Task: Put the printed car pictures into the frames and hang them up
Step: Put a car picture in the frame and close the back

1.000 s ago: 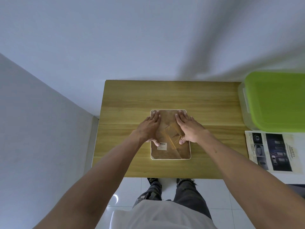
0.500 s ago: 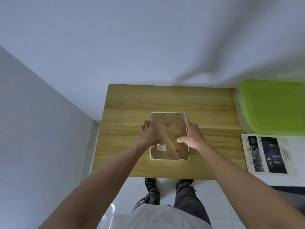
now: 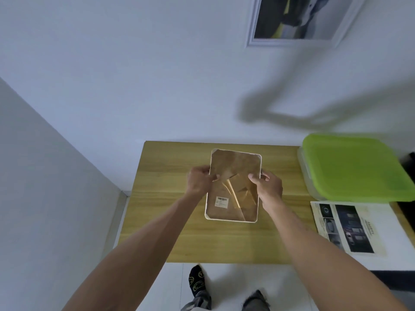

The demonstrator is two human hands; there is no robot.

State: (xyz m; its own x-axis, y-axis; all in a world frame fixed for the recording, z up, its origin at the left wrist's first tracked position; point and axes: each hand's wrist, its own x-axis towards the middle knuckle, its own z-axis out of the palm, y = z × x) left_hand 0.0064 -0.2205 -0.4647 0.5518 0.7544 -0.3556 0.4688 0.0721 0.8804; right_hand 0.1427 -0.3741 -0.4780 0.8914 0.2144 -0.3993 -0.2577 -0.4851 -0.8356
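Two frames (image 3: 233, 187) (image 3: 298, 21) (one hung), one print (image 3: 345, 227), one box (image 3: 354, 169).

Matt brown fibreboard frame back (image 3: 233, 169), wood-grain table (image 3: 170, 167), glossy green plastic lid (image 3: 352, 167).

Corner of a pale-walled room

A wooden table (image 3: 170, 232) stands against the white wall (image 3: 134, 75), above a glossy white tiled floor (image 3: 233, 281).

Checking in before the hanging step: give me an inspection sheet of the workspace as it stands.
Surface: light wooden table, against a white wall.
Job's things: white-edged picture frame, brown backing up, held by both sides; printed car sheet to the right; framed car picture on the wall.
Clutter: clear bin with green lid.
Hands: left hand and right hand grip the frame's edges.
Cables: nothing seen.
Surroundings: white tiled floor.
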